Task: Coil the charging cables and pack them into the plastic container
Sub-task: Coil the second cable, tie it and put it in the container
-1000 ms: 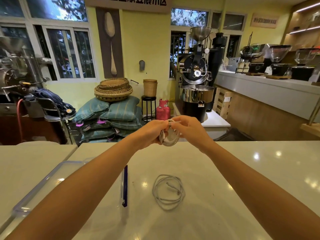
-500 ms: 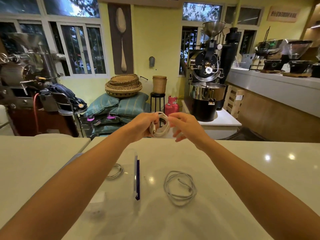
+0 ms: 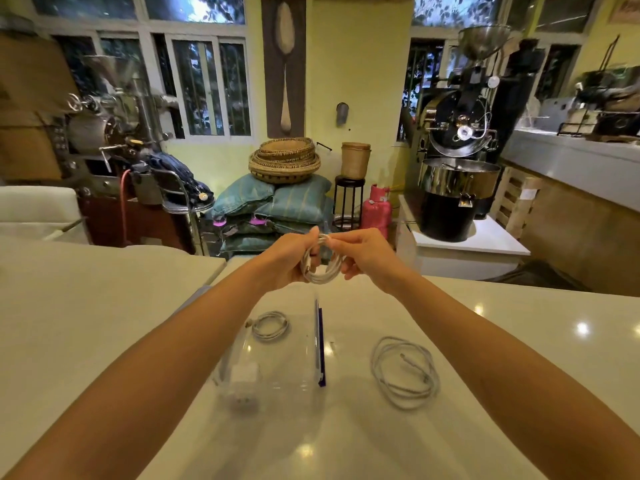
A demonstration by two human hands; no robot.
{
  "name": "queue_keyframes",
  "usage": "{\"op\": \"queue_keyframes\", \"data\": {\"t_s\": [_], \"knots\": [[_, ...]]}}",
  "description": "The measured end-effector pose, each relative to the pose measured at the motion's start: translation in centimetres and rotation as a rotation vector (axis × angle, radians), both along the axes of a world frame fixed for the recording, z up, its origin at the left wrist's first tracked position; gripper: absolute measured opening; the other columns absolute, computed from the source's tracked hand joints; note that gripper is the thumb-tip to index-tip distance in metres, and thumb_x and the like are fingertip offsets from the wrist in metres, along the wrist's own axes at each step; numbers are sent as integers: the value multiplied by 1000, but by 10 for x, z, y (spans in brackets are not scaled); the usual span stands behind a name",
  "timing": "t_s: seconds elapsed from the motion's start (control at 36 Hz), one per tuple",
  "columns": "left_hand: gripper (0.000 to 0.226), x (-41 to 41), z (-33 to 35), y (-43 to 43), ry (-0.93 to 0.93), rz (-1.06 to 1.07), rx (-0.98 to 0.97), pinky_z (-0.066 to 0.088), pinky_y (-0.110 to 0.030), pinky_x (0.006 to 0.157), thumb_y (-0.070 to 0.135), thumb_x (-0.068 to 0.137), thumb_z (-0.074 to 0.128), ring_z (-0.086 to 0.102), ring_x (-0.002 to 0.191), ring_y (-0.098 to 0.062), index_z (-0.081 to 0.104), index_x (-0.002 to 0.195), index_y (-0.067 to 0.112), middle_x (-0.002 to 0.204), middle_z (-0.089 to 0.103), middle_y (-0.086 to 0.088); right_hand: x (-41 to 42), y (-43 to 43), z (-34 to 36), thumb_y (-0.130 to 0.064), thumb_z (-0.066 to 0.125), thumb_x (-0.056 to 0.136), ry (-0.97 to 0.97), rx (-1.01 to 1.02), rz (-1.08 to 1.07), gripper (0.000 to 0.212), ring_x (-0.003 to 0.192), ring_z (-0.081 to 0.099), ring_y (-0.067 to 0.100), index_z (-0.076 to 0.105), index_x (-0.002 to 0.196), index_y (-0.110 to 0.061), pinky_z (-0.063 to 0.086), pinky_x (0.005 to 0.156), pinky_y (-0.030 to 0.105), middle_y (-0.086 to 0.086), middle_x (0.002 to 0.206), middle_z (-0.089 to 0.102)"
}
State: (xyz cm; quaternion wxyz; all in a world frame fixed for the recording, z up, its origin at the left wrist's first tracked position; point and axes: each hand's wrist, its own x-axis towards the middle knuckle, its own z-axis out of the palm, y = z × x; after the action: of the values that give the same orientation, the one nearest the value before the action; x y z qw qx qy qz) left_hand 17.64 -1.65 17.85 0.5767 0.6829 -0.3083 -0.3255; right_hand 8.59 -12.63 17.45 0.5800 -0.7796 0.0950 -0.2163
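Both hands are raised above the far edge of the white table. My left hand point(image 3: 285, 259) grips a small white coiled cable point(image 3: 322, 268), and my right hand point(image 3: 367, 254) pinches the top of the same coil. Below them stands a clear plastic container point(image 3: 277, 382) with a blue-edged rim point(image 3: 320, 344). Inside it lie a coiled white cable point(image 3: 270, 326) and a white charger plug point(image 3: 244, 374). A loosely looped white cable point(image 3: 403, 372) lies on the table to the right of the container.
The white table point(image 3: 502, 393) stretches to both sides. Beyond its far edge are stacked sacks with woven baskets point(image 3: 284, 161), a pink gas cylinder point(image 3: 375, 211), a black coffee roaster point(image 3: 457, 168) and a grey counter point(image 3: 571, 161) at the right.
The view has shifted, bringing the container with its coiled cable and plug into sight. My right hand has returned to the coil and pinches it again; my left hand keeps its grip.
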Motion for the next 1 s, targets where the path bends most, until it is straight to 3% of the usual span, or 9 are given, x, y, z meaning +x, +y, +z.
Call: {"op": "queue_keyframes", "data": {"t_s": [0.11,0.19,0.33,0.5,0.64,0.75,0.81,0.89,1.0], "knots": [[44,10,-10,10,10,43,35,30,-24,48,34,96,33,33,48,-13,42,57,16,47,40,2,13,8,-10,-9,56,87,14,-61,17,25,31,49,1,63,110,1,44,34,13,2,51,54],[41,16,-17,17,36,73,50,31,-24,48,29,95,37,34,49,-12,42,56,16,41,42,6,23,15,-17,-10,55,88,48,-156,21,24,32,50,0,64,108,-1,45,35,12,3,57,55],[40,24,-32,30,29,103,95,31,-24,51,32,95,37,34,51,-12,43,59,15,55,41,0,40,22,-27,-17,54,90,161,-306,34,22,45,52,10,65,105,-5,44,36,12,7,67,59],[34,34,-50,49,-272,73,271,38,-21,52,31,94,41,44,54,-14,59,81,6,61,49,-5,58,27,-38,-19,53,90,366,-543,91,16,50,51,8,59,95,-6,40,35,13,-2,63,55],[14,40,-69,55,-368,94,398,44,-16,44,24,93,45,52,52,-10,50,93,11,63,55,-2,72,37,-46,-21,52,91,525,-722,192,22,54,50,10,58,101,-2,40,45,18,8,78,57],[20,40,-84,52,-488,58,582,49,-26,68,20,93,46,60,72,-19,54,102,4,84,64,-11,79,45,-52,-21,53,90,658,-882,282,25,65,54,18,58,105,-3,42,52,20,15,94,61],[25,39,-89,47,-580,45,658,49,-31,78,19,91,48,63,87,-27,58,103,-1,93,66,-17,84,47,-57,-19,52,90,716,-995,302,23,79,60,25,59,107,-4,45,63,27,17,103,65],[27,38,-95,38,-662,60,716,48,-31,73,18,91,48,58,84,-29,62,101,-3,104,67,-22,91,47,-64,-11,50,90,763,-1109,287,22,100,60,30,60,109,-7,46,78,35,15,108,65],[28,42,-102,28,-684,123,726,49,-37,81,21,88,53,63,94,-33,64,98,-3,102,68,-22,96,41,-68,-4,52,87,801,-1214,273,28,102,58,29,58,113,-10,45,77,34,13,112,63]]}}
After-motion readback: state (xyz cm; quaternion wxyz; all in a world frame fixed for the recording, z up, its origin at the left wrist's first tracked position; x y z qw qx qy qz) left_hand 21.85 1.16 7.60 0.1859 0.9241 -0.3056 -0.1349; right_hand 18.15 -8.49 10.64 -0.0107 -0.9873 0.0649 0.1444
